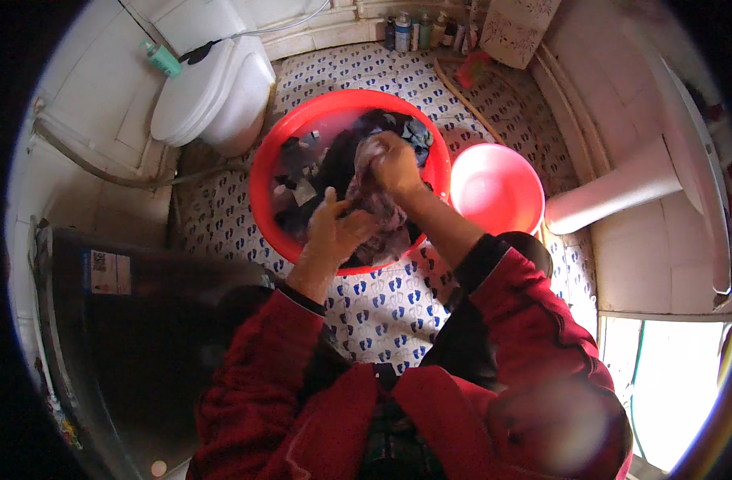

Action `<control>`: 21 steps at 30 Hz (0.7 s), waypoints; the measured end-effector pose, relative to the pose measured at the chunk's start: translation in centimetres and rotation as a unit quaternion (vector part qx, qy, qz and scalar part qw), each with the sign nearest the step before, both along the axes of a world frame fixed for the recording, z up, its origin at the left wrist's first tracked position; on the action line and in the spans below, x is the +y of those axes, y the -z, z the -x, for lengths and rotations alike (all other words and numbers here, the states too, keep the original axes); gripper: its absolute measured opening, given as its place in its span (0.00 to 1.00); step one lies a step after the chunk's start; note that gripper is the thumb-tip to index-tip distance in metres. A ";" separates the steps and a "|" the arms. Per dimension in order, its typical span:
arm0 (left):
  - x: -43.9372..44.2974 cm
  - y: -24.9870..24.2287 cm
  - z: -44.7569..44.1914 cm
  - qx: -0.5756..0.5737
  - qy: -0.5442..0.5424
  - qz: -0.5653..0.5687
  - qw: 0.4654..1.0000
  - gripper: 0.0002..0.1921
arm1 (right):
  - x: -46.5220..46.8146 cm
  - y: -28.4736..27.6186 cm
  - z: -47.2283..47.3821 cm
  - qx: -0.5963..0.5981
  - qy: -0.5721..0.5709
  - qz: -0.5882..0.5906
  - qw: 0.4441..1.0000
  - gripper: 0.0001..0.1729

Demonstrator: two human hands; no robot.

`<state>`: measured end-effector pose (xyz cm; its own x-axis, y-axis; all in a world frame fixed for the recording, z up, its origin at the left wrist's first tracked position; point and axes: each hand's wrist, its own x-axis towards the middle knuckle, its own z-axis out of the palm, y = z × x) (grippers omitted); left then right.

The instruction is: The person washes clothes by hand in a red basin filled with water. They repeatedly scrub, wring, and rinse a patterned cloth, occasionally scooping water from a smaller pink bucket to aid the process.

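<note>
A large red plastic basin [263,180] stands on the floor before me, with dark wet laundry [339,159] in cloudy water. My right hand [399,165] is closed around a bunched end of a wet greyish-purple cloth [387,231]. From that fist the cloth hangs down towards the near side of the basin. Over the near left part of the basin is my left hand [336,231], its thumb raised and its fingers spread beside the cloth. Whether those fingertips touch the cloth I cannot tell. Some light-coloured pieces [305,191] show among the dark fabric.
A smaller pink basin [492,186] stands against the red one on the right, near a white sink pedestal [612,186]. At the back left is a toilet [198,90] bearing a green bottle [162,59]. Several bottles [403,33] line the far wall. A dark appliance [144,336] flanks me on the left.
</note>
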<state>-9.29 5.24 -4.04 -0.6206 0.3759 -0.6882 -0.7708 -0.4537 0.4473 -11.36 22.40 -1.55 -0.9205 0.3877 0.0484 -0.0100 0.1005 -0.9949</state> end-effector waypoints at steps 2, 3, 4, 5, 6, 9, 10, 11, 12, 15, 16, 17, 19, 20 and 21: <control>2.8 -3.3 -1.2 -0.006 0.072 -0.090 0.993 0.25 | -0.2 2.6 -0.1 0.013 -0.075 0.044 0.996 0.22; 1.3 0.5 0.1 0.153 0.087 -0.121 0.977 0.25 | -3.3 0.5 -1.4 0.043 -0.111 -0.025 0.993 0.23; -0.1 6.3 2.6 0.311 0.103 -0.142 0.934 0.25 | -6.3 -2.8 -4.0 0.081 -0.144 -0.092 0.982 0.24; 0.4 8.2 3.4 0.401 0.122 -0.120 0.900 0.25 | -7.4 -2.8 -5.8 0.114 -0.155 -0.176 0.965 0.24; 1.0 8.4 3.9 0.488 0.130 -0.094 0.858 0.24 | -8.4 -3.0 -7.3 0.150 -0.162 -0.256 0.941 0.24; 1.5 6.1 0.6 0.554 0.119 0.146 0.811 0.22 | -7.3 -2.5 -7.2 0.118 -0.139 -0.331 0.926 0.19; 1.3 4.4 -1.0 0.568 0.117 0.228 0.782 0.21 | -6.0 -1.2 -4.8 0.060 -0.103 -0.306 0.944 0.18; 1.9 2.8 -1.6 0.584 0.113 0.300 0.746 0.21 | -4.0 -0.3 -2.3 0.003 -0.061 -0.286 0.956 0.17; 2.0 2.1 -1.3 0.605 0.107 0.345 0.710 0.21 | -2.2 0.2 -0.9 -0.050 -0.069 -0.240 0.967 0.17; 0.8 0.9 -0.5 0.667 0.108 0.418 0.607 0.21 | -3.8 0.6 -1.4 0.036 -0.040 -0.333 0.941 0.18; 0.4 1.9 0.1 0.651 0.072 0.330 0.680 0.20 | -5.1 0.1 -2.4 0.051 -0.100 -0.319 0.941 0.21; -0.5 2.8 0.9 0.681 0.096 0.375 0.621 0.20 | -6.5 -0.2 -4.3 0.096 -0.125 -0.318 0.935 0.20; -0.1 2.2 2.5 0.736 0.147 0.442 0.492 0.20 | -7.4 -0.8 -6.1 0.107 -0.143 -0.311 0.934 0.18; 0.3 2.0 2.0 0.705 0.149 0.406 0.562 0.20 | -7.2 -0.1 -5.4 0.082 -0.143 -0.300 0.939 0.17; 1.3 1.9 1.4 0.671 0.145 0.360 0.632 0.20 | -6.5 1.1 -4.8 0.049 -0.138 -0.297 0.944 0.18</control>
